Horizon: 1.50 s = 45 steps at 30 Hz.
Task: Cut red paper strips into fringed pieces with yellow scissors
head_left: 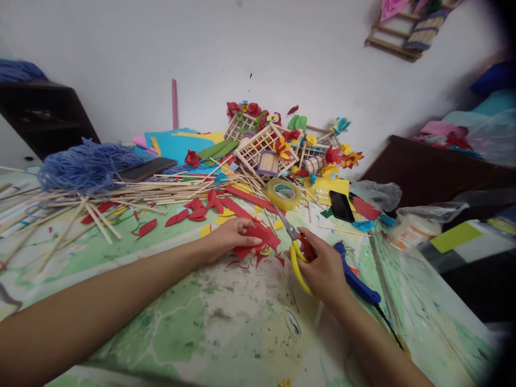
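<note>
My left hand [230, 238] pinches a piece of red paper [256, 232] above the middle of the table. Red scraps [262, 259] lie just below and beside it. In my right hand [322, 263] are scissors [291, 230] with yellow and red handles, their blades pointing up and left toward a roll of tape [283, 194]. The blades do not touch the red paper in my left hand. Cut red petal shapes [193, 210] are spread to the left of my left hand.
Wooden sticks [173, 191] and blue yarn [86, 166] cover the left side. Stick frames with paper flowers [268, 145] stand at the back. A black phone [341, 206], a blue glue gun [358, 282] with its cord, and a white tub [415, 231] are on the right.
</note>
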Each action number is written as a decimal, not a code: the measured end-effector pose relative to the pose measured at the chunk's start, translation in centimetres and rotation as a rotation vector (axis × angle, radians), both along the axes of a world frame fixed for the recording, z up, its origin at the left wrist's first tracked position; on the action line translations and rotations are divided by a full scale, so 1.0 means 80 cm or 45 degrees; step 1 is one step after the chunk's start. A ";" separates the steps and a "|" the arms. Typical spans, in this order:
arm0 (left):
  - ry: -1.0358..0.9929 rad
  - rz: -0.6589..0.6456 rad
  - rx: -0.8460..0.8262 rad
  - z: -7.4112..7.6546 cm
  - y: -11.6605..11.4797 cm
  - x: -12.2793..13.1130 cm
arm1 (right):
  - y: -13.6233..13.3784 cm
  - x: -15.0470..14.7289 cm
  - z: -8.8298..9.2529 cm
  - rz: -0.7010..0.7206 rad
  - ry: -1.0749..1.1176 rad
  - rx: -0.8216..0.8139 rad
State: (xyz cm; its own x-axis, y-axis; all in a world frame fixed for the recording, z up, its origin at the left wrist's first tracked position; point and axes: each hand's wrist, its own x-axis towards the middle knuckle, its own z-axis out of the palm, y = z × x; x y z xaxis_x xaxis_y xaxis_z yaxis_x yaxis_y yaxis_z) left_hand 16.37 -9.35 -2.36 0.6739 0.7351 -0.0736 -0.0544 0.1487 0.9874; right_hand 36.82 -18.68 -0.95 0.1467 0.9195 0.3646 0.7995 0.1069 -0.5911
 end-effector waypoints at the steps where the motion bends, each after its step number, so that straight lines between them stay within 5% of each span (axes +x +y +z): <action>1: 0.030 -0.004 0.016 0.001 -0.002 0.000 | 0.004 -0.006 0.001 0.026 0.243 -0.037; 4: 0.097 -0.051 0.086 0.005 -0.007 0.001 | 0.016 -0.026 0.007 0.135 0.764 -0.197; 7: 0.134 -0.064 0.173 0.005 -0.009 0.002 | 0.026 -0.047 0.013 0.207 0.890 -0.368; 11: 0.166 0.017 0.283 0.002 -0.003 0.003 | 0.032 -0.063 0.011 0.295 0.993 -0.264; 14: 0.225 0.266 0.430 0.002 0.005 0.000 | 0.029 -0.062 0.003 0.227 0.971 -0.077; 17: 0.313 0.634 0.691 0.008 0.009 -0.005 | 0.024 -0.051 -0.004 0.154 0.709 0.183; 19: 0.297 0.667 0.719 0.012 0.005 -0.004 | 0.020 -0.040 -0.007 0.147 0.368 0.364; 24: -0.014 0.087 -0.005 0.014 -0.025 0.010 | 0.016 -0.025 -0.010 0.394 -0.691 0.785; 29: -0.060 0.022 -0.169 0.004 -0.034 0.015 | 0.016 -0.030 -0.012 0.473 -0.990 0.886; 32: -0.053 0.147 -0.230 0.001 -0.028 0.014 | 0.016 -0.030 -0.013 0.427 -0.799 0.816; 36: -0.184 0.307 -0.237 0.003 -0.022 0.014 | 0.016 -0.029 -0.016 0.255 -0.182 0.546; 41: -0.208 0.312 -0.308 0.002 -0.021 0.014 | 0.020 -0.039 -0.022 0.175 0.731 0.222; 45: -0.173 0.235 -0.277 0.000 -0.023 0.014 | 0.021 -0.045 -0.022 0.220 0.877 0.105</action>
